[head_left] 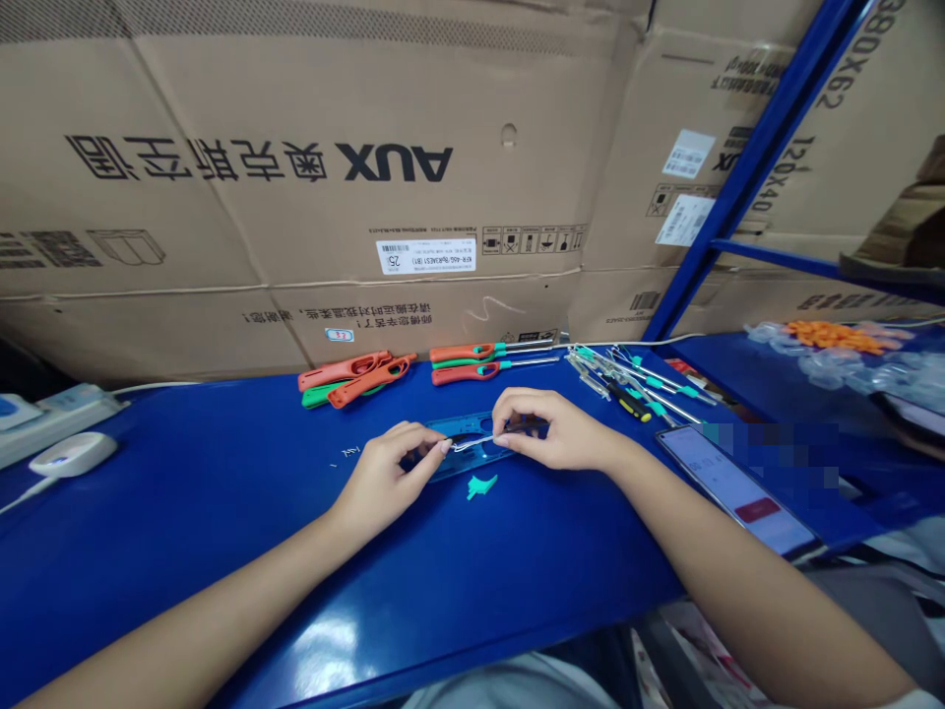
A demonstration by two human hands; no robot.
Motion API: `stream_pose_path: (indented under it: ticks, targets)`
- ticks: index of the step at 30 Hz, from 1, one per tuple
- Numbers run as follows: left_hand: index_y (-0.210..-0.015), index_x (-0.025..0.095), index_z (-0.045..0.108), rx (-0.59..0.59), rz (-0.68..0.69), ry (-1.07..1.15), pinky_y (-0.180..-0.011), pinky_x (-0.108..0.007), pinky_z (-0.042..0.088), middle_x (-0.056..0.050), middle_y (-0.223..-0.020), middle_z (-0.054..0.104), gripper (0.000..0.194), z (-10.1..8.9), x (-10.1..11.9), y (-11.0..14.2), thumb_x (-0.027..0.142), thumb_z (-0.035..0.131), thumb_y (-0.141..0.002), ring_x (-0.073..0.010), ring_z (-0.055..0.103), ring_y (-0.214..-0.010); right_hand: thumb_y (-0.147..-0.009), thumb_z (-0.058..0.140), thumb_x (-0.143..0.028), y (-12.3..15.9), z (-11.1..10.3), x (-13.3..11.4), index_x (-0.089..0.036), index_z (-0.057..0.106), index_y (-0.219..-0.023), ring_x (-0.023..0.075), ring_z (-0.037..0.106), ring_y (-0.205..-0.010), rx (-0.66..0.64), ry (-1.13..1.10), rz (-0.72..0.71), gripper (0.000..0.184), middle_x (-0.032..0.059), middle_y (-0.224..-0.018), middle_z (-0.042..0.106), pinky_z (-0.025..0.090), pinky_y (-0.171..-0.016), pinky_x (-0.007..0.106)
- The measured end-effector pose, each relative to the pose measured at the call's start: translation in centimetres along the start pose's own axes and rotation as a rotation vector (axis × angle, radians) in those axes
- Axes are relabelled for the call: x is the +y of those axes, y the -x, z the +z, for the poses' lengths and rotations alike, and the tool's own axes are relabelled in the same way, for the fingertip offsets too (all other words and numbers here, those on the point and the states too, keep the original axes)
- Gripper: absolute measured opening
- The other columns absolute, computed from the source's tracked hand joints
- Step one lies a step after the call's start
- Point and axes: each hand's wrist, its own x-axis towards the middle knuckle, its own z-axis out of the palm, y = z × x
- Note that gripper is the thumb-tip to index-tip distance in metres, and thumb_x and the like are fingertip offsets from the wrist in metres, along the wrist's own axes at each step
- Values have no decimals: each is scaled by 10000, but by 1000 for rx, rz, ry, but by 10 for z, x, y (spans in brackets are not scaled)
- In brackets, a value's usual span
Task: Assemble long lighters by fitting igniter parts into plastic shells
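My left hand (395, 471) is closed in a pinch on the end of a thin white wire (473, 444), with a small dark bit at the fingertips. My right hand (547, 429) pinches the wire's other end along with a slim black piece (533, 426); its kind cannot be made out. Both hands are over a translucent blue tray (462, 425) with moulded hollows, partly hidden by the fingers. A small green plastic trigger-like part (481, 486) lies on the blue table (354, 581) just in front of the tray.
Behind lie orange and green lighter shells (354, 374) and long-nosed lighters (472, 370). Right of them are several metal lighter tubes (664, 374) and a yellow-black screwdriver (627, 399). A phone (738, 487) lies near my right forearm. A power strip (51, 418) stands left; cardboard (258, 226) walls the back.
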Motion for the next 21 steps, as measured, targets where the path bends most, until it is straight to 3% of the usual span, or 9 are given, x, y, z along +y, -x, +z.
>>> stream_pose_path:
  ticks: [4,8,15,21]
  targets:
    - [-902,185,721,-50,24,-19,-577,-235,445,-29,-803,697,221,0,-2,1,317,558,-973,-128,576,-623,-862,664,-185,2,-5,-1,-182,654,-885,143,584,-836,-176,-34,-17,25,50,-1018,618,501,-743,275]
    - [-944,190,723,-99,82,-44,-611,-227,485,-37,-870,711,202,1,-4,3,290,552,-982,-120,601,-638,-825,619,-75,4,-4,1,-186,682,-923,141,591,-868,-279,-35,7,161,47,-1054,599,510,-794,280]
    - [-1034,187,735,-131,181,-108,-758,-268,560,-78,-953,718,235,2,-4,-2,278,520,-997,-164,685,-803,-874,557,-62,6,-11,8,-200,713,-953,147,596,-862,-277,57,54,223,43,-999,601,502,-789,285]
    - [-948,187,759,-202,137,-187,-709,-265,541,-56,-864,685,208,9,2,-10,237,559,-974,-158,661,-729,-910,554,-93,8,-23,15,-195,718,-960,158,603,-881,-276,119,69,200,42,-974,623,490,-824,303]
